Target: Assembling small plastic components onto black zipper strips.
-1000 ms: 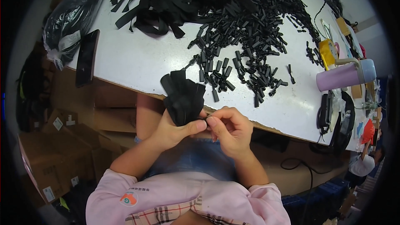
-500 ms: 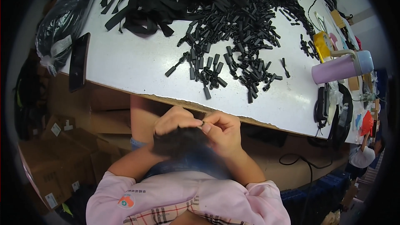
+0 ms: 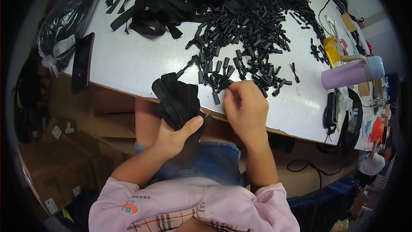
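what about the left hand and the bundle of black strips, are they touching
Touching: the head view shows the left hand clasping the lower part of the bundle of black strips, its thumb lying over them.

The smooth white tabletop (image 3: 133, 62) offers bare room between the flat, dark rectangular device (image 3: 82, 64) and the small black pulls with slim rectangular tabs (image 3: 257, 30). A heap of long black fabric strips (image 3: 161, 2) closes its far side; the left hand's (image 3: 175, 139) folded black fabric bundle (image 3: 178, 103) overhangs the near edge. Right of the right hand (image 3: 246, 107), open surface reaches the lilac cylindrical bottle (image 3: 344, 75), one stray black pull (image 3: 295, 72) interrupting it.
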A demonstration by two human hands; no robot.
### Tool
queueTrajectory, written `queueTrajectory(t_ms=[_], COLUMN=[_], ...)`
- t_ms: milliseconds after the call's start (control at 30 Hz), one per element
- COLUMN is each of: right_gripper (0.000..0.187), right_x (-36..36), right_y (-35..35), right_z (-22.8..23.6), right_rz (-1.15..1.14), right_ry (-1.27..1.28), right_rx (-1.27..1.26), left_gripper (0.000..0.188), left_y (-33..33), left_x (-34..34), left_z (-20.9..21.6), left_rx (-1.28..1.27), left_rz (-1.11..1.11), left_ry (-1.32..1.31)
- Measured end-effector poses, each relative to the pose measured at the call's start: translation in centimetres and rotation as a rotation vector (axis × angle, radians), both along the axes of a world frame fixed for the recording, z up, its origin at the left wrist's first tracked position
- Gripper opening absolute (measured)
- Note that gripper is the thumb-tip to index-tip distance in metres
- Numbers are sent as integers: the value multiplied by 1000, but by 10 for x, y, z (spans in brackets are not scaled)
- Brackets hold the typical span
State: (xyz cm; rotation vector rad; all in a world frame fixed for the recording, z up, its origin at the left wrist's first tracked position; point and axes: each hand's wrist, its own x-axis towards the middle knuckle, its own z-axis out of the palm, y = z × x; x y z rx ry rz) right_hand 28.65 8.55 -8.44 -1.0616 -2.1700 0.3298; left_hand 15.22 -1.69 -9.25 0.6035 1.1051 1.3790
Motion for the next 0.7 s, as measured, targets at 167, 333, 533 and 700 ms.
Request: queueTrajectory(t_ms=[167,333,533,700], right_gripper=[9,11,12,12], right_x=[13,14,11,9], right_y=[12,-3,-39,-37], right_z=[12,14,9,13], right_rz=[24,-16,289,342], right_ry=[966,1064,800,582], right_rx=[-837,-970,-816,-437], left_gripper=[24,23,13,15], left_y=[1,3,3,2], left_x=[6,7,8,8], left_z=[-1,1,4,11], left_rx=[118,132,201,259], left_rz=[61,100,19,11], left_ry=[102,177,258,297])
